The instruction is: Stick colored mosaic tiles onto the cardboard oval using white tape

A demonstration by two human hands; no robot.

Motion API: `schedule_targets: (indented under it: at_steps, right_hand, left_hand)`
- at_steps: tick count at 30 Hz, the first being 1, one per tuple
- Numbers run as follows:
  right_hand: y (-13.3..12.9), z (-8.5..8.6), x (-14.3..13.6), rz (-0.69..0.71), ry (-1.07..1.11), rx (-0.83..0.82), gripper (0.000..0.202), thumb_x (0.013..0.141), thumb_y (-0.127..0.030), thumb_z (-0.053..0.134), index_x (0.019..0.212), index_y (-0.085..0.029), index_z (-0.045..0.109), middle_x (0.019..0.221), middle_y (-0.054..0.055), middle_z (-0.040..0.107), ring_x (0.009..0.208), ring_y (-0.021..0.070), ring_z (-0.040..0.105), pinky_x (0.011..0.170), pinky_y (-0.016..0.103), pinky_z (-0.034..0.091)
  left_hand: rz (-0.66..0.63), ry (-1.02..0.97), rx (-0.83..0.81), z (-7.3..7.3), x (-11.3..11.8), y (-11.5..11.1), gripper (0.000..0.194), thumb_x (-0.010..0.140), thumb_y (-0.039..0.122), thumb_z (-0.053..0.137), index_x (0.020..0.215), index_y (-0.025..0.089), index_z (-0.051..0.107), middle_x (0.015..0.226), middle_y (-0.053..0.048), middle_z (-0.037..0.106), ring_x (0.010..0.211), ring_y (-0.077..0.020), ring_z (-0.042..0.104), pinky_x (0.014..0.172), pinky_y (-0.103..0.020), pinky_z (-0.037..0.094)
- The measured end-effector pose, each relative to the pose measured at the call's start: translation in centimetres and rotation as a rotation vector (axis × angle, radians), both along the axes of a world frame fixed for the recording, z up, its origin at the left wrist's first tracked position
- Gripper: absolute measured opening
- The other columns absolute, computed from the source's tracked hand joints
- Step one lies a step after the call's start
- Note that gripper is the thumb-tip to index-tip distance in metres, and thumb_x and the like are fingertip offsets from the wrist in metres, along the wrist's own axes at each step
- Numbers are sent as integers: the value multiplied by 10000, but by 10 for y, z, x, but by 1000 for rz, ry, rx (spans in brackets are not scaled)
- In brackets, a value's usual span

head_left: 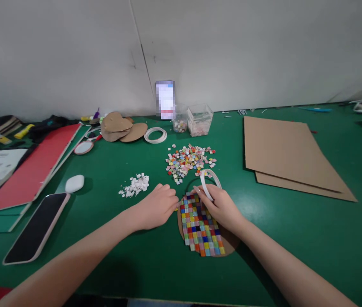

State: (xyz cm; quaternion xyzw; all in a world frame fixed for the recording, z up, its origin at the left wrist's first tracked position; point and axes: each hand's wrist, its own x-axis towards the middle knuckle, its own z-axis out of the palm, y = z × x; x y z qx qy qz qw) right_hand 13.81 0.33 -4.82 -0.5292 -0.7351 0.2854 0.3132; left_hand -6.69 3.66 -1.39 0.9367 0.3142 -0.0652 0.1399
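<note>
Green table (296, 238) holds two clear tubs (200, 119) containing small mosaic tiles.

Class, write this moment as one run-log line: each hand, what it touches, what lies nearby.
left hand: at mosaic edge | right hand: holds tape roll, rests on mosaic | nearby: loose tiles, white scraps, phone

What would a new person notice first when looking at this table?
Most striking is the cardboard disc near the front edge, half covered with bright mosaic tiles. Both hands work at its far edge: the left hand beside it, the right hand with a white tape ring. Behind lies a loose tile heap.
</note>
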Motion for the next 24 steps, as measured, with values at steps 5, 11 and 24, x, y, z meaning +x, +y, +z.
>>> schedule_targets:
  at_steps: [5,11,24]
  right_hand:
    - [0,-1,0,-9,-10,6,303,932,-323,336,747,-190,536,689,32,582,640,166,555,587,270,402]
    - [0,-1,0,-9,-14,-3,308,933,-336,328,775,-193,550,725,49,603,680,184,579,604,280,414]
    - [0,0,0,-15,-22,-13,327,933,-355,323,793,-188,566,738,60,616,684,186,589,605,282,427]
  left_hand:
    - [22,-12,33,-3,3,-2,347,933,250,266,688,155,492,717,-36,479,694,-166,387,633,-312,271]
    - [16,-26,82,-6,7,-3,357,935,245,263,684,157,501,704,-36,486,685,-167,398,626,-313,270]
    - [262,-47,29,-12,11,-16,403,937,265,237,640,154,486,658,-23,485,660,-163,419,615,-302,294]
